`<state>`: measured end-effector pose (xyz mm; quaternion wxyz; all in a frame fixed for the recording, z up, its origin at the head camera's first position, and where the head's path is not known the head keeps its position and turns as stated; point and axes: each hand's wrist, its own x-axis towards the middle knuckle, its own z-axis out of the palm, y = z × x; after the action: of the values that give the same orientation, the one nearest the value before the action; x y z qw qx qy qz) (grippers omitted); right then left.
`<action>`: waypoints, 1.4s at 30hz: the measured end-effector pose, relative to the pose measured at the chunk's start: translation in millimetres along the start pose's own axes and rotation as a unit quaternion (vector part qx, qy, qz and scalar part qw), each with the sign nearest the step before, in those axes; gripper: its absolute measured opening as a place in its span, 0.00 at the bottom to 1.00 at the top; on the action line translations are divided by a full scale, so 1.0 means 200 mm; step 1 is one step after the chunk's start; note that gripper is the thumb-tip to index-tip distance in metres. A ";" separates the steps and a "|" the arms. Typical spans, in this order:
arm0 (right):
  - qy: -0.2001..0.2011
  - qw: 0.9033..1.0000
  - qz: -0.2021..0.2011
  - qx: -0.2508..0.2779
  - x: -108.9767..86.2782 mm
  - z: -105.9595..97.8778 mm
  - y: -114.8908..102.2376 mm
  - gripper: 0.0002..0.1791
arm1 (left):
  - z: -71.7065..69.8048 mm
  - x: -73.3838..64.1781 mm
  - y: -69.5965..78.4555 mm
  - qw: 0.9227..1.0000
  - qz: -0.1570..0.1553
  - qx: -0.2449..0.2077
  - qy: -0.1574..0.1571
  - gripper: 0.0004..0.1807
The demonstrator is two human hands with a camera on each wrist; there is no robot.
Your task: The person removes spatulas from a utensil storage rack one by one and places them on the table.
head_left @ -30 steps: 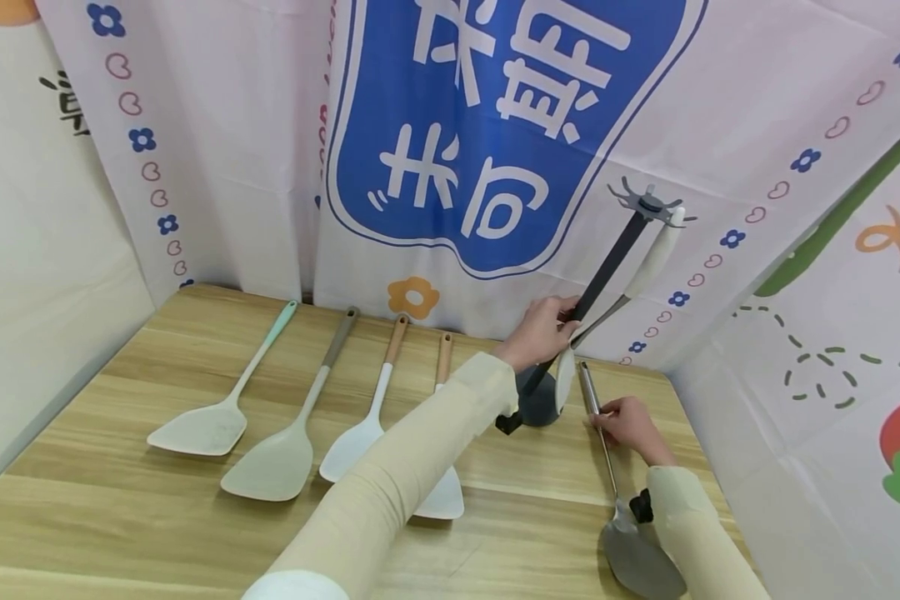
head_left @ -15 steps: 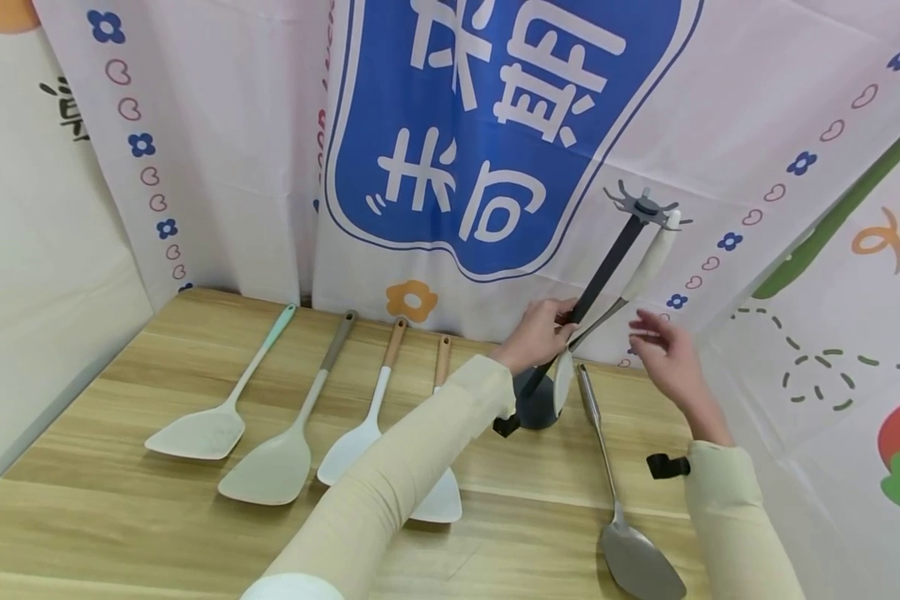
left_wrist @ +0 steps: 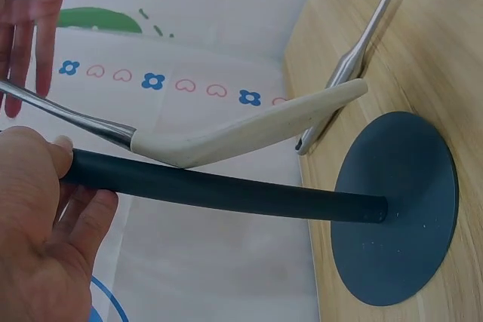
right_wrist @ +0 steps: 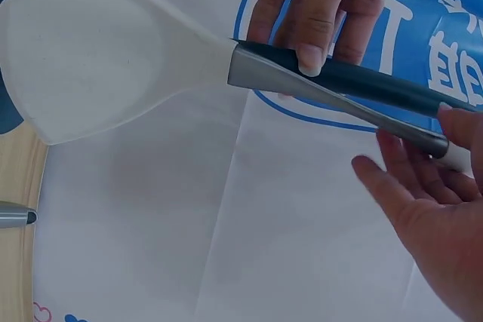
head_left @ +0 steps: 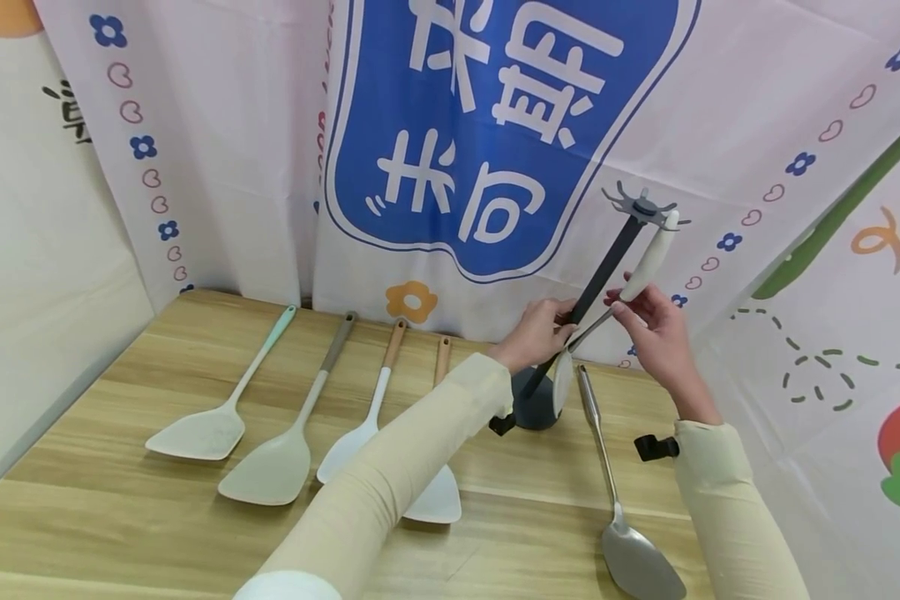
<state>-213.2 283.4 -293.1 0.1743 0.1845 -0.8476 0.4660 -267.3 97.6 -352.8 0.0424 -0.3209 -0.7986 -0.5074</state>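
Observation:
My left hand (head_left: pixel 536 335) grips the dark upright post (head_left: pixel 600 275) of a utensil rack, which leans with its hooked top (head_left: pixel 645 208) to the right. From a hook hangs a spatula with a pale handle (head_left: pixel 652 262), a steel neck (right_wrist: pixel 339 103) and an off-white blade (right_wrist: pixel 113 58). My right hand (head_left: pixel 660 337) is at the lower end of this handle, fingers on one side and thumb on the other; how firmly it holds is hard to tell. The rack's round base (left_wrist: pixel 396 209) is beside the blade in the head view.
To the left lie several spatulas: one mint-handled (head_left: pixel 198 433), one grey-handled (head_left: pixel 270 471), and two wooden-handled, a bluish-white one (head_left: pixel 352 442) and another (head_left: pixel 438 500) partly behind my left sleeve. On the right lies a steel spatula (head_left: pixel 637 558). A printed cloth (head_left: pixel 225 167) hangs behind the wooden table (head_left: pixel 67 508).
My right hand has let go of the steel spatula, leaving it on the table. It has risen and come in to the hanging spatula's handle. My left hand stays on the post.

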 end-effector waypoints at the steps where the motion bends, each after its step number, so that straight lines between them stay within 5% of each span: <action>1: 0.002 1.000 -0.002 0.010 0.00 0.00 0.00 0.24 | 0.00 0.00 0.00 1.000 0.000 0.000 -0.001 0.24; 21: -0.002 0.991 -0.055 0.119 -0.03 -0.02 0.05 0.14 | 0.00 0.00 0.00 1.000 0.011 -0.003 -0.003 0.22; 42: 0.034 0.984 -0.051 0.168 -0.05 -0.05 0.03 0.15 | 0.00 -0.01 0.01 1.000 0.005 -0.006 0.000 0.22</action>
<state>-205.7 295.6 -296.8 0.1927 0.2381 -0.7406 0.5981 -265.1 98.2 -351.8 0.0434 -0.3254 -0.7940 -0.5116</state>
